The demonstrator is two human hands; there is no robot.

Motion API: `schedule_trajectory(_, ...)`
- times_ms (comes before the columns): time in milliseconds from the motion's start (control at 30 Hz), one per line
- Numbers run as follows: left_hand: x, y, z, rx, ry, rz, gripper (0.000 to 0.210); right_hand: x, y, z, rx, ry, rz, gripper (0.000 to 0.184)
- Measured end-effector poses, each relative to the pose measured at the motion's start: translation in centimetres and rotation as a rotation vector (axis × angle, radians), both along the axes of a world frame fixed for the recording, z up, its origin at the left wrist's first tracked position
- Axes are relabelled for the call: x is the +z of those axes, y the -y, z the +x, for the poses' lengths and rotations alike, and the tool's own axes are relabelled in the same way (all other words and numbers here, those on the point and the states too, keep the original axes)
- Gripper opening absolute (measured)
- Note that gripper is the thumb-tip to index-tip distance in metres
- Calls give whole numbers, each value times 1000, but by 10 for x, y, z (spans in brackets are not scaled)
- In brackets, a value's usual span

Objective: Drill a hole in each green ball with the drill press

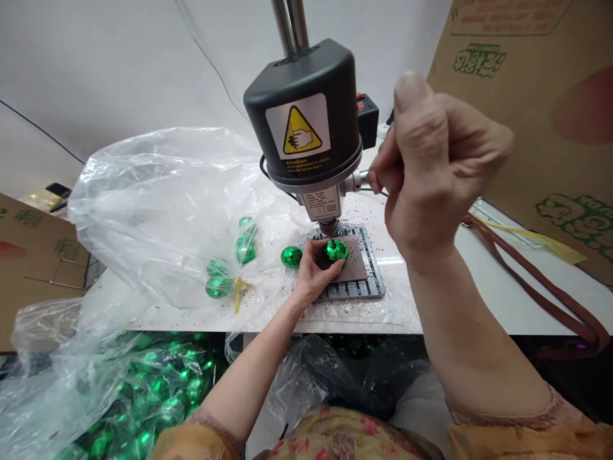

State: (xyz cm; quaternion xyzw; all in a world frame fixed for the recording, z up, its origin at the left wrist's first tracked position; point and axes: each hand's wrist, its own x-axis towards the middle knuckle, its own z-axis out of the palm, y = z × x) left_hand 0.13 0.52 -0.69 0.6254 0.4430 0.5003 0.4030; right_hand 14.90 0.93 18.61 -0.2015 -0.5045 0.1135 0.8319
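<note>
My left hand [318, 268] grips a shiny green faceted ball [337, 250] between thumb and fingers, on a brown board [357, 259] over the grey slotted base of a drill press. The bit of the black drill press [301, 115] comes down at the top of this ball. Raised at the right, my right hand [431, 147] is closed around the press's feed handle [366, 177], most of which the fingers hide. A second green ball [291, 257] lies just left of my left hand.
A large clear plastic bag [158, 204] spreads over the table's left side, with several green balls by its yellow tie [238, 294]. More green balls [158, 390] fill a bag below. Cardboard boxes [536, 128] flank the table; a brown strap [536, 281] lies right. Dark shavings are scattered around.
</note>
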Motion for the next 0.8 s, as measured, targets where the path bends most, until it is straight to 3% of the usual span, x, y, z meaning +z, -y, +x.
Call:
schedule_trajectory(167, 1, 1, 1, -35, 33, 14, 46, 10, -6, 0, -104, 77, -45, 48)
schedule_trajectory(333, 2, 1, -1, -10, -10, 10, 48, 10, -5, 1, -19, 35, -26, 44)
schedule_trajectory(800, -6, -1, -2, -35, 14, 23, 48, -17, 6, 0, -15, -33, 25, 44)
